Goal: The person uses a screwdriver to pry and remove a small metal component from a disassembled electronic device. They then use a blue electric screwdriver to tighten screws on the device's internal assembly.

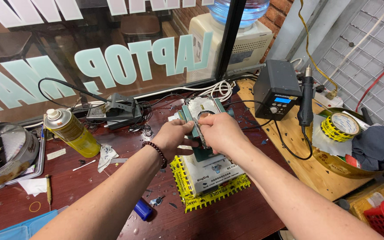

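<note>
Both hands, left hand [172,133] and right hand [221,131], at frame centre, fingers clamped on the phone [201,111] in the green fixture [201,153]; prying step, requiring steady force.

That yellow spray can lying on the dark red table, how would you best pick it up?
Grip the yellow metal spray can around the middle of its round body, coming from above. It lies tilted on its side with its white cap toward the window, so fingers can close across its width.
</note>
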Demonstrator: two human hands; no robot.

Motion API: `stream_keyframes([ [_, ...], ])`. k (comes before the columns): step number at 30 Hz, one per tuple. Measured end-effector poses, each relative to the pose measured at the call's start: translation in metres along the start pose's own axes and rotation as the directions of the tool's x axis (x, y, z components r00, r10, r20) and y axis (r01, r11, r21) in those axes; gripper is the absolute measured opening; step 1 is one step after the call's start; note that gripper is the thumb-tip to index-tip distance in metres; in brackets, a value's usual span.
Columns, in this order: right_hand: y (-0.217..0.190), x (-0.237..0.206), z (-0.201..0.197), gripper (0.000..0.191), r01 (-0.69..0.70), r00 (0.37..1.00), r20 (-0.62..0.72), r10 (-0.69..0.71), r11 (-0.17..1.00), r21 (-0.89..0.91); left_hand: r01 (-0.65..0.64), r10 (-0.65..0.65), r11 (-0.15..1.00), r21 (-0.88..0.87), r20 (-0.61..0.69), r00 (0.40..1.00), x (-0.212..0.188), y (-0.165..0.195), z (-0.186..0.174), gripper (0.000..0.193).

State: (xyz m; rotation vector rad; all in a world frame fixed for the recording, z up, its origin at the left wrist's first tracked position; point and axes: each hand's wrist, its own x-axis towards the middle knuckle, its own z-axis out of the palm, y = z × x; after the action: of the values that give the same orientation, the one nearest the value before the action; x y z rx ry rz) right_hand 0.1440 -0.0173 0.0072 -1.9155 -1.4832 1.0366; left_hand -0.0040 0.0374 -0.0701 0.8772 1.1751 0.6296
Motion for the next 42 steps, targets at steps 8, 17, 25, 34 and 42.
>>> stream_keyframes([
  [8, 0.017, -0.040, -0.015, 0.036, -0.054, 0.997, 0.040, 0.058, 0.994, -0.090, 0.000, 0.000, 1.000, -0.008, -0.011, 1.000, -0.004, 0.002, 0.002, 0.032],
  [17, 0.015, -0.040, -0.012, 0.036, -0.030, 0.999, 0.029, 0.032, 0.997, -0.066, -0.009, 0.010, 0.998, -0.057, 0.021, 1.000, -0.007, 0.004, 0.004, 0.031],
  [25, 0.022, -0.064, -0.008, 0.033, -0.044, 0.999, 0.011, 0.045, 0.998, -0.052, -0.015, 0.018, 0.989, -0.148, 0.020, 1.000, -0.003, 0.002, 0.004, 0.030],
  [34, 0.027, -0.067, -0.003, 0.031, 0.088, 0.991, -0.089, -0.100, 0.988, -0.125, -0.025, 0.033, 0.979, -0.202, 0.034, 0.999, 0.003, 0.002, 0.002, 0.028],
  [42, 0.000, -0.054, -0.006, 0.030, 0.055, 0.997, -0.040, -0.062, 0.987, -0.149, -0.034, 0.046, 0.981, -0.192, 0.057, 0.997, 0.000, 0.002, 0.001, 0.028],
])
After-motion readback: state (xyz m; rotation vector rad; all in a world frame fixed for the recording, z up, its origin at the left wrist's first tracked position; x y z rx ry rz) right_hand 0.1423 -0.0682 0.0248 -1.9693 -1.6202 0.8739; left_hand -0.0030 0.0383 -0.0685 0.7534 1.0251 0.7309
